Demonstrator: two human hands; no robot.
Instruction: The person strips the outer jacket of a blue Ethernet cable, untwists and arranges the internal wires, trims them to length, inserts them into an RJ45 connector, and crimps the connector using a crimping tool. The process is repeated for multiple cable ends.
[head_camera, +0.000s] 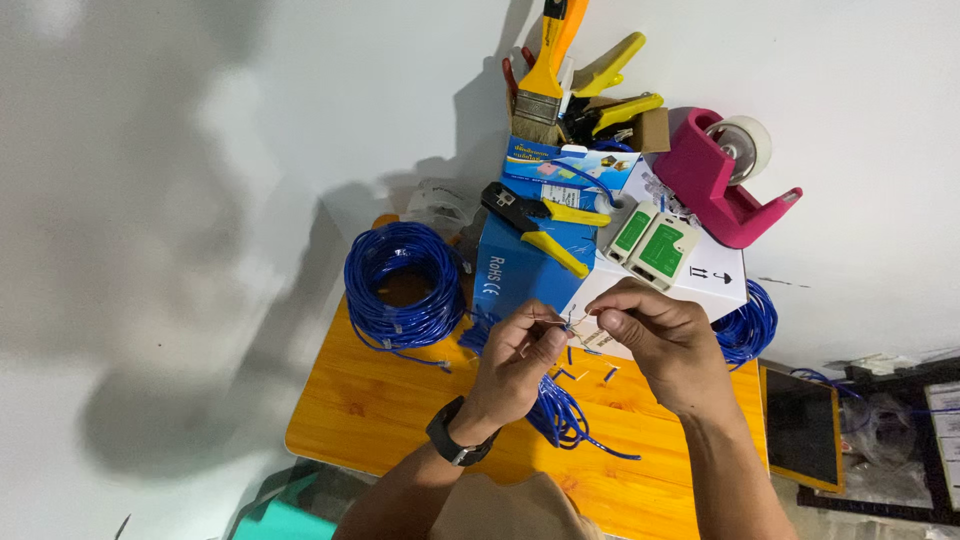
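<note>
Head view: left hand (515, 360) and right hand (665, 340) pinch blue cable (560, 415) wires over orange table (380, 400)

- Wire ends (568, 322): pinched between the fingertips of the left hand (515, 360) and right hand (665, 340); too small to tell colours or how many strands.
- Blue cable (562, 415): its run upward is hidden behind the left hand.
- Paintbrush (541, 85): handle cut off by the top edge.
- Second blue cable coil (750, 325): mostly hidden behind the white box (715, 280) and the right hand.
- Red-handled tool (512, 75): nearly all hidden behind the paintbrush; kind cannot be told.
- Wooden counter (370, 400): near corner covered by both forearms, right end running under the right arm.
- Clutter at the right edge (900, 430): dim, cut off, unidentifiable.
- Teal object (285, 520): cut off by the bottom edge.
</note>
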